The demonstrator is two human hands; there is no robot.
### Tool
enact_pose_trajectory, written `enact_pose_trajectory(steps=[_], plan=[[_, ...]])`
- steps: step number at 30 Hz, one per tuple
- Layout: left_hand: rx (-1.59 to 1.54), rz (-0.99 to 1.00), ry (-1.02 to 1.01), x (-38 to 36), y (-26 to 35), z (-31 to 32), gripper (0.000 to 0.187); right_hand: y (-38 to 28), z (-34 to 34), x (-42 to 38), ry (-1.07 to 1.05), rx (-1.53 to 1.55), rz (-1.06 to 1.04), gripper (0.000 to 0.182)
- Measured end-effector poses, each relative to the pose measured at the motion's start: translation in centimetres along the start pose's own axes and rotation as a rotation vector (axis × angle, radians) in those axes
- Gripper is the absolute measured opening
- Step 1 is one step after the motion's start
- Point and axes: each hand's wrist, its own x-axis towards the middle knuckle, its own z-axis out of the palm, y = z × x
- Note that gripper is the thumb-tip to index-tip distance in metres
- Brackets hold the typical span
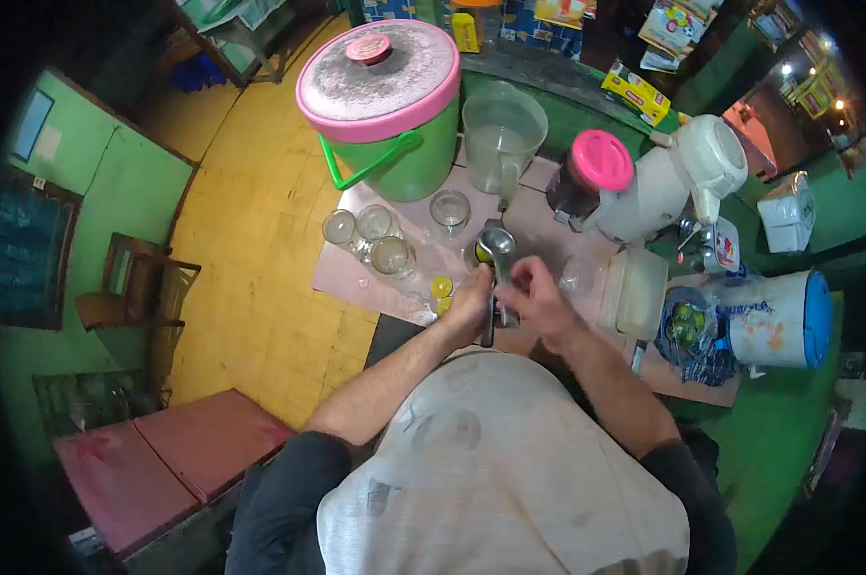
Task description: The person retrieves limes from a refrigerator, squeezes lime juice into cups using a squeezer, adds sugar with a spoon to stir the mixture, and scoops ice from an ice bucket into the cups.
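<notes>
- My left hand [469,305] is closed around a handle of the metal squeezer [497,241], whose cup end sticks out just beyond my fingers
- My right hand [542,305] is curled at the squeezer's other handle, thumb and fingers close together; I cannot tell if they grip it
- The green lime piece [483,253] sits at the cup, ahead of my left fingertips
- Yellow cut limes [441,287] lie just left of my left hand, near the glasses [391,255]
- The clear pitcher [503,129] stands farther ahead
</notes>
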Motion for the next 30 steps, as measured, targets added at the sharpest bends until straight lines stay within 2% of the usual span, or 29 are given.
enact_pose_trajectory(steps=[1, 3, 4, 5, 6, 7, 8, 10, 12, 16, 18, 20, 24, 28, 30], plan=[[-0.104, -0.032, -0.133, 0.4, -0.1, -0.6, 0.048, 0.4, 0.9, -0.7, -0.011, -0.007, -0.002, 0.041], [-0.173, -0.058, -0.108, 0.3, -0.4, -0.5, 0.052, 0.2, 2.0, -1.0, 0.198, 0.125, 0.174, 0.041], [-0.232, -0.091, -0.090, 0.2, -0.4, -0.1, 0.057, -0.5, 1.8, -0.7, 0.179, 0.111, 0.165, 0.041], [-0.301, -0.043, -0.182, 0.5, -1.0, -0.2, 0.055, -1.3, 1.3, -0.7, 0.115, 0.134, 0.356, 0.053], [-0.321, -0.027, -0.177, 1.3, -1.5, -0.4, 0.055, -1.8, 0.7, -0.6, 0.052, 0.153, 0.552, 0.064], [-0.240, 0.022, -0.142, 2.0, -2.0, -0.6, 0.050, -0.8, 0.2, -0.3, -0.073, 0.227, 0.569, 0.064], [-0.159, 0.066, -0.106, 2.6, -2.4, -1.0, 0.047, 0.1, 0.1, -0.4, -0.087, 0.208, 0.576, 0.064], [-0.202, 0.078, -0.077, 1.6, -0.9, -0.3, 0.045, -0.2, 0.4, -0.9, -0.184, 0.507, 0.706, 0.061], [0.017, 0.053, 0.015, 1.0, 0.0, 0.0, 0.039, -0.5, 0.9, -1.4, -0.127, 0.520, 0.732, 0.055], [0.072, 0.109, 0.059, 3.1, -1.7, -1.4, 0.046, 2.8, 0.4, -1.0, -0.181, 0.557, 0.671, 0.040], [0.274, 0.033, 0.118, 3.1, -1.3, -1.5, 0.040, 3.6, 0.3, -1.1, -0.201, 0.563, 0.654, 0.035], [0.277, 0.037, 0.123, 2.8, -1.1, -1.4, 0.039, 3.0, 0.8, -1.1, -0.139, 0.581, 0.648, 0.028], [0.420, 0.066, 0.122, 4.2, -2.5, -2.0, 0.034, 4.2, 0.4, -1.2, -0.153, 0.596, 0.646, 0.025], [0.421, 0.092, 0.122, 5.0, -3.7, -2.4, 0.032, 5.4, 0.5, -1.4, -0.143, 0.543, 0.612, 0.022], [0.379, 0.134, 0.092, 4.9, -3.8, -2.5, 0.044, 5.6, 0.5, -1.4, -0.139, 0.524, 0.602, 0.022]])
